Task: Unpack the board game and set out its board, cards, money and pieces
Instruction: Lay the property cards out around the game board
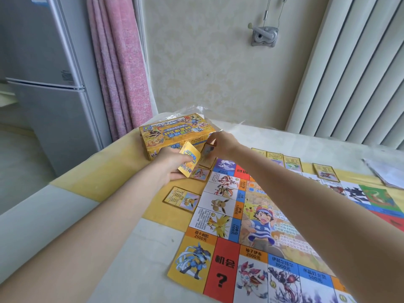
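The game board (251, 226) lies flat and unfolded on the table (122, 243), its printed squares running from the near edge toward 12 o'clock. At the board's 11 o'clock corner sits the yellow game box (172, 133), with crumpled clear plastic wrap (192, 110) just behind it.

The left hand (175, 165) reaches out beside the box and grips a stack of yellow-backed cards (189, 159), fingers curled round it, the stack tilted up on edge. The right hand (220, 142) stretches across the board's far-left corner and pinches a single card (207, 149) between fingertips and thumb, holding it nearly upright just beside the box and above a card lying at that corner (206, 162).

Along the board's left edge, at 9 o'clock of its upper half, 2 more cards lie face up: a small one (200, 173) touching the stack in the left hand, and a larger one with a brown creature on it (182, 199) nearer to me, just beside the board. Along the far edge, toward 1 o'clock, 4 gold-framed cards (293, 164) lie in a row, the last set a little apart.

Some white papers (387, 173) rest at the table's 2 o'clock corner. A grey fridge (43, 84) and a pink curtain (120, 62) stand beyond the table at 10 o'clock.
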The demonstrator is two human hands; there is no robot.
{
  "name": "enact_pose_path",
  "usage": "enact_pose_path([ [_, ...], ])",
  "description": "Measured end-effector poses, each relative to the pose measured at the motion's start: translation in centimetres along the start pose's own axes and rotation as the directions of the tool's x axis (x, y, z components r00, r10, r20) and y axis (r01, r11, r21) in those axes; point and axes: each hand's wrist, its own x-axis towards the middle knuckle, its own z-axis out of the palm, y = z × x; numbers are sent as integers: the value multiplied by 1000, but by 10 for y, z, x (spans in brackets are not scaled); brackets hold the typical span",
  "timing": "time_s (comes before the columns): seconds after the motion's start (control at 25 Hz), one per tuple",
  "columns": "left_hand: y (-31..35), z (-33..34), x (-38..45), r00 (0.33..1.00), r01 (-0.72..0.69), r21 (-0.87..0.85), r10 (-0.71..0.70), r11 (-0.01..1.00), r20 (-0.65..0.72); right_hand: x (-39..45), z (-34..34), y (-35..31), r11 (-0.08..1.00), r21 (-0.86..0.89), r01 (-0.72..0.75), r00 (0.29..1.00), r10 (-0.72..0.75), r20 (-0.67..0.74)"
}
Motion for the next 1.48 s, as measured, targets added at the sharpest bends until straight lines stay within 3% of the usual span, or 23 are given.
enact_pose_path([
  [0.08,0,-2,-1,1000,-26,-25,26,999,12,-4,-16,-1,991,133,-8,972,39,-233],
  [0.16,4,-7,-5,994,-95,-114,100,989,39,-23,-44,1,938,344,-52,935,166,-313],
  [0.2,7,-11,-9,989,-130,-164,141,978,54,-41,-56,0,893,445,-68,954,189,-234],
  [0.28,9,-20,-20,977,-180,-208,200,961,79,-89,-59,-10,827,555,-89,995,48,87],
  [0.36,4,-31,-33,971,-199,-214,222,956,90,-131,-34,-25,841,537,-66,935,-136,327],
  [0.44,-5,-41,-48,972,-187,-204,212,961,105,-156,-3,-40,871,490,-28,904,-187,383],
  [0.6,-28,-51,-72,979,-155,-224,180,962,96,-159,24,-60,936,338,93,972,-159,173],
  [0.88,-36,-54,-84,985,-138,-217,158,966,74,-165,38,-70,962,150,230,955,-252,156],
  [1.04,-33,-43,-87,976,-173,-149,190,974,111,-166,7,-56,938,341,68,997,-71,-4],
  [1.12,-29,-36,-92,939,-207,-153,240,966,246,-166,-11,-45,857,515,-25,1000,26,6],
  [1.2,-26,-26,-98,899,-218,-149,258,964,354,-170,-20,-35,817,571,-78,997,73,33],
  [1.36,-22,-6,-104,900,-122,-258,217,958,379,-181,-31,-13,785,599,-157,987,134,84],
  [1.44,-21,0,-101,937,-56,-320,160,946,309,-188,-38,1,797,602,-52,988,130,-86],
  [1.48,-21,1,-99,949,-43,-318,139,947,283,-191,-39,8,865,497,73,956,81,-281],
])
